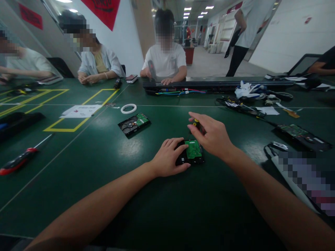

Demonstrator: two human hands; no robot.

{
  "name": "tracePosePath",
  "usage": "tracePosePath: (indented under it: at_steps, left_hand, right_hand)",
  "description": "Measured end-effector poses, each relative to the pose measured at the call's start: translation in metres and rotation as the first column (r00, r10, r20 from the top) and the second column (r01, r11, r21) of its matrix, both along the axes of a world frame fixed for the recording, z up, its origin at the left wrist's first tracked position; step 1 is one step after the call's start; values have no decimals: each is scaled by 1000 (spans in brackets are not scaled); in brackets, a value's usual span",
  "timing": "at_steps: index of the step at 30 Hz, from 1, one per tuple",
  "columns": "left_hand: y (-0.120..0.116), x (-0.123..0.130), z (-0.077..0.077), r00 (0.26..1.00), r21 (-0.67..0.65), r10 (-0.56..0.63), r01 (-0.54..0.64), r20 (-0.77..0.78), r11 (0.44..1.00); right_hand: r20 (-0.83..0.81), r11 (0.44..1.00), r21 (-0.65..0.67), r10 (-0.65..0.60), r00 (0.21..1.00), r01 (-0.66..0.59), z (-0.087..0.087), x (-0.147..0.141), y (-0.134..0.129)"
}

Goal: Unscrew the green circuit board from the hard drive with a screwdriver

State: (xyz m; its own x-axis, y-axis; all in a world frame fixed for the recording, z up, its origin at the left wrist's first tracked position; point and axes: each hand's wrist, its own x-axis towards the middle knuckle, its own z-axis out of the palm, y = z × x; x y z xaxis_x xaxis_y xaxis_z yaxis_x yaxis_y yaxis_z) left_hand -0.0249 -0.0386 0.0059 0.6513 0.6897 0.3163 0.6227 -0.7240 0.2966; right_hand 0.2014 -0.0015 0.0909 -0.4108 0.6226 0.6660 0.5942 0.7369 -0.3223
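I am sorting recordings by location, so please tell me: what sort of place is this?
Probably an electronics workshop or training room: a hard drive sits under the left hand, and a red-and-black screwdriver lies on the green table.

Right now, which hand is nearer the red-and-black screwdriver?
The left hand, on a drive right of the screwdriver; the right hand is farther right.

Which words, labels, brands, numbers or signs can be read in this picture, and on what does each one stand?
None can be read with certainty.
Red banner, top: large dark marks, cut off by the picture edge, unreadable.
Red sign, upper left: marks too blurred.
Paper, left: print too small.
Drive under the left hand: label too small.
Any other marks: too small or blurred.
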Motion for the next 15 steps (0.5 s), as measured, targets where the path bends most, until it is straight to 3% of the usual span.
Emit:
tracePosePath:
  at_steps: [6, 15]
  left_hand:
    - [0, 0, 0, 1000, 10, 6, -5, -17, 1000]
    - [1, 0, -2, 1000, 7, 5, -5, 0, 1000]
  right_hand:
    - [-43, 998, -19, -68, 997, 67, 2, -1, 0]
    - [-82, 988, -131, 67, 994, -77, 10, -1, -6]
